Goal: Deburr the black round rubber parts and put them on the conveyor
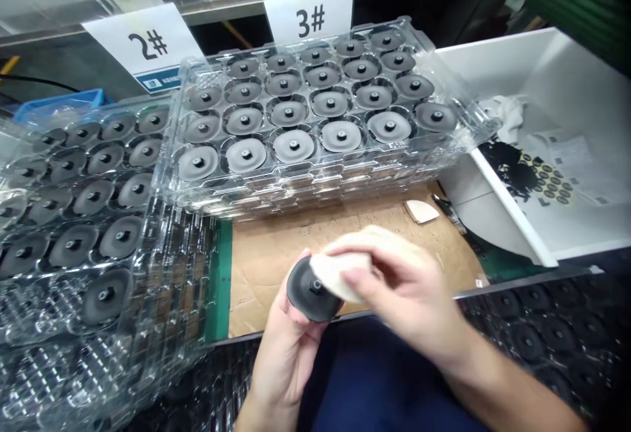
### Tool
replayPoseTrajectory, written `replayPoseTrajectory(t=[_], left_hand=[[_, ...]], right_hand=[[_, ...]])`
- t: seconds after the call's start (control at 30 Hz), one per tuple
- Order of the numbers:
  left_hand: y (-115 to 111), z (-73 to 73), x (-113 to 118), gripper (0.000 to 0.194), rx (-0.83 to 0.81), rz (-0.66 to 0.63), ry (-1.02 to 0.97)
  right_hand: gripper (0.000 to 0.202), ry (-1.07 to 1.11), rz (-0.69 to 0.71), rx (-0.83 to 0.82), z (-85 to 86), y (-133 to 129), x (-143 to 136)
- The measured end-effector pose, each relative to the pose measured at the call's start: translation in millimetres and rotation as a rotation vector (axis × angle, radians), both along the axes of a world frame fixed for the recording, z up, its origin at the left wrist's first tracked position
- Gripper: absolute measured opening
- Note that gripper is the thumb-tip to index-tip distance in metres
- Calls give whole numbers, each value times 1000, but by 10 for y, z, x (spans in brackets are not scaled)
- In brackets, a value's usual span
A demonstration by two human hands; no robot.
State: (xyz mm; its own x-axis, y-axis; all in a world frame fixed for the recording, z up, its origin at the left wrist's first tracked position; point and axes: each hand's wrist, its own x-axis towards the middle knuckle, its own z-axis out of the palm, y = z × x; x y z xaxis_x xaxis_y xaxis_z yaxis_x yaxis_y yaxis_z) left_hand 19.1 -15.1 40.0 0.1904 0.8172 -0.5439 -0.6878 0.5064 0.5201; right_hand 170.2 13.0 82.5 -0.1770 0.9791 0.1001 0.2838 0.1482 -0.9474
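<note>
Held in my left hand (290, 333) is a round black part (308, 294) with a small raised post at its centre, its face turned up. My right hand (409, 287) pinches a cream-coloured cloth or pad (340, 274), blurred by motion. The pad lies over the right side of the black part, beside the post; whether it presses on the surface I cannot tell. Both hands are above the near edge of a cardboard sheet (266, 248). A second cream wedge-shaped pad (421, 211) rests on the cardboard, farther right.
Stacked clear trays (315, 172) of similar black parts stand behind the cardboard, with more trays (162, 274) at left. Paper signs (310, 14) hang behind. A white bin (517, 221) at right holds scraps and stickers. A dark slim tool (448, 214) lies beside the bin.
</note>
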Motion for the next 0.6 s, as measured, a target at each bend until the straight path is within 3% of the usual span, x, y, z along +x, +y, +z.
replayPoseTrajectory(t=[0.07, 0.17, 0.2, 0.33, 0.4, 0.5, 0.6], left_hand=[[-26, -18, -17, 50, -15, -19, 15], [-80, -54, -58, 51, -49, 0, 82], [-95, -61, -62, 53, -49, 5, 98], [-111, -43, -42, 57, -19, -51, 66], [-104, -32, -55, 51, -40, -56, 44], [-103, -48, -102, 53, -53, -35, 26], [-108, -73, -107, 59, -60, -66, 6]], right_hand=[[22, -79, 138, 122, 77, 37, -115], [18, -204, 440, 78, 131, 94, -194], [18, -239, 474, 57, 134, 113, -210], [25, -208, 242, 217, 107, 124, -274], [25, -139, 290, 205, 110, 71, -238], [18, -175, 437, 11, 151, -32, -75], [19, -346, 269, 21, 165, -64, 43]])
